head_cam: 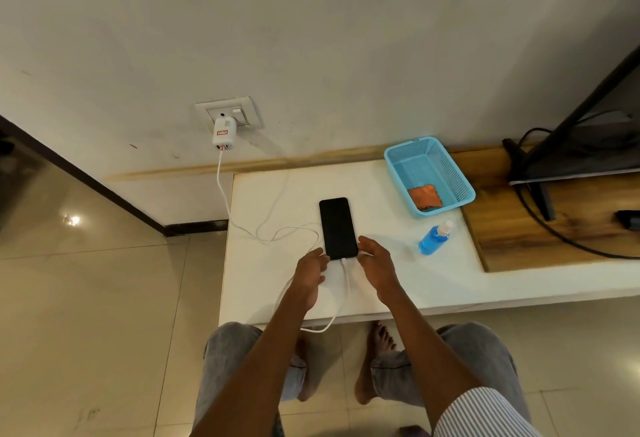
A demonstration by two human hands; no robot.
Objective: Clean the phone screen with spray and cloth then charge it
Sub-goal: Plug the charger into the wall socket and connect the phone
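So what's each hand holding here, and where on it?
Both touch the phone at its near end: left hand and right hand at its bottom corners. No clear grip.

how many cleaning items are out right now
2. A spray bottle of blue liquid stands on the white table, right of the phone. An orange cloth lies inside the blue basket behind it. More could be hidden off-frame.

The black phone (pixel 338 227) lay flat, screen dark, white cable (pixel 345 277) plugged in; the orange cloth (pixel 425 197) sat in the basket (pixel 453 173), the blue spray bottle (pixel 434 238) nearby.
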